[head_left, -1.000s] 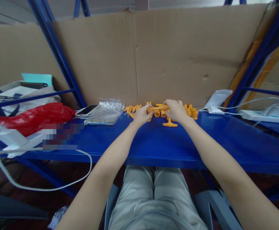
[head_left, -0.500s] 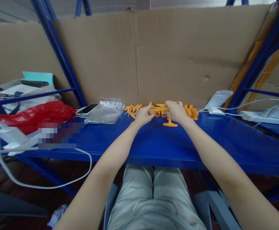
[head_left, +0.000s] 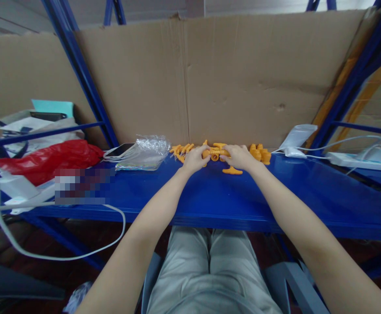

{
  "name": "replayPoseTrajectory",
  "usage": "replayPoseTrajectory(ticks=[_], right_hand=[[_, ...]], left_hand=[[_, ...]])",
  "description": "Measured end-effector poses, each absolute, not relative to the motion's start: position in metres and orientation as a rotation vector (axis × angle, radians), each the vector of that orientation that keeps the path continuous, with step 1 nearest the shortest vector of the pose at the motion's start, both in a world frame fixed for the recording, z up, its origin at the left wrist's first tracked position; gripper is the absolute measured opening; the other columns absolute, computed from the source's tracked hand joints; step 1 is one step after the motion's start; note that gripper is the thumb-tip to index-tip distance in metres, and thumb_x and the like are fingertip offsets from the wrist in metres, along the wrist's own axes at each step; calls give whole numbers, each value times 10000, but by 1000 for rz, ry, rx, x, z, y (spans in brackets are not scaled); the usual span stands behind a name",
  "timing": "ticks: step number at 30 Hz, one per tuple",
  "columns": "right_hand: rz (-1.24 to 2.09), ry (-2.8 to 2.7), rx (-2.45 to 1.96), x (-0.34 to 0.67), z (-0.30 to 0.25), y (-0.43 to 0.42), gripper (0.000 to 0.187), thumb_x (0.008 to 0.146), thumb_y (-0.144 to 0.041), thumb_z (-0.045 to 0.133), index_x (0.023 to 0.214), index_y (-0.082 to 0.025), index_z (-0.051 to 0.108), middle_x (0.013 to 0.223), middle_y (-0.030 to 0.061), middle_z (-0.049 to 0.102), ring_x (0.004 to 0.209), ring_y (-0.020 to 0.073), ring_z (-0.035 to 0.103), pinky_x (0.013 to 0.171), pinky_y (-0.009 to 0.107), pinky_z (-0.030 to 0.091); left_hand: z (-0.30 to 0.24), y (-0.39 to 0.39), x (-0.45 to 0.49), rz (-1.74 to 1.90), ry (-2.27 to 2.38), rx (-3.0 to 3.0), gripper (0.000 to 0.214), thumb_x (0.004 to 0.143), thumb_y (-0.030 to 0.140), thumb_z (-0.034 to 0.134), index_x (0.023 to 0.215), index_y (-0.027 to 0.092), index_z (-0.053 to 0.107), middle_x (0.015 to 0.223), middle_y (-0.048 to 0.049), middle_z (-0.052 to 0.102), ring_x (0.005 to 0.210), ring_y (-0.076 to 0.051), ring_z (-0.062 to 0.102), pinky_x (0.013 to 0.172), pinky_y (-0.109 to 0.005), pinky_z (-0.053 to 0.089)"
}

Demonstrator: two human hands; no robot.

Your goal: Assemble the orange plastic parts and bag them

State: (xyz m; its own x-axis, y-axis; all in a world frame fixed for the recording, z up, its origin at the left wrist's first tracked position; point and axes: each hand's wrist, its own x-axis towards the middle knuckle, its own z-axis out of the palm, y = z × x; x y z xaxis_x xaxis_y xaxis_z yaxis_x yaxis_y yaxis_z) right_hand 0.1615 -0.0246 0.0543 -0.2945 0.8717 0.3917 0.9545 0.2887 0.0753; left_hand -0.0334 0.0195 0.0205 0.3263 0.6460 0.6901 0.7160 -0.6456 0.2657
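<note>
At 12 o'clock on the blue shelf [head_left: 210, 196], close against the cardboard [head_left: 243, 78], your left hand [head_left: 194, 159] and right hand [head_left: 240, 157] meet over one orange part [head_left: 215, 152], each with fingers curled in and pinching an end of it, so the piece is braced from both sides just above the shelf; whether it rests on the surface you cannot tell. Loose orange parts lie in two small heaps, one at 10 o'clock of the left hand [head_left: 180, 150] and one at 2 o'clock of the right hand [head_left: 259, 153], probably kept there within easy reach; each heap holds several pieces, too small and overlapped to count exactly. One T-shaped part [head_left: 232, 171] lies alone at 6 o'clock of the right hand, touching the shelf. Toward 9 o'clock you have one clear bag [head_left: 146, 150], one phone [head_left: 121, 149] just beside it, and one red bag [head_left: 46, 161] farther out, well apart from the hands. Toward 3 o'clock sit one white pouch [head_left: 297, 136] and one power strip [head_left: 360, 159], with white cables running between them. Both forearms reach straight forward over your lap.
</note>
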Motion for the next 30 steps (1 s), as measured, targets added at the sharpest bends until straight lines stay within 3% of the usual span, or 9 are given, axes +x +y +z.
replayPoseTrajectory(ticks=[12,30], right_hand=[[-475,-2254,-1755,166,60,-28,306,907,-258,564,1182,-188,677,1252,149,689,1192,322,587,974,487,382],[-407,-2143,-1874,178,61,-22,361,899,-397,560,1138,-178,720,1233,172,676,1139,332,617,931,467,431]], left_hand=[[20,18,-32,-1198,-1337,-2459,272,794,245,674,1061,218,722,930,-42,761,808,-199,674,778,-299,509],[22,15,-31,-1175,-1398,-2472,258,821,277,666,1063,208,724,843,-43,736,757,-201,655,745,-302,492]])
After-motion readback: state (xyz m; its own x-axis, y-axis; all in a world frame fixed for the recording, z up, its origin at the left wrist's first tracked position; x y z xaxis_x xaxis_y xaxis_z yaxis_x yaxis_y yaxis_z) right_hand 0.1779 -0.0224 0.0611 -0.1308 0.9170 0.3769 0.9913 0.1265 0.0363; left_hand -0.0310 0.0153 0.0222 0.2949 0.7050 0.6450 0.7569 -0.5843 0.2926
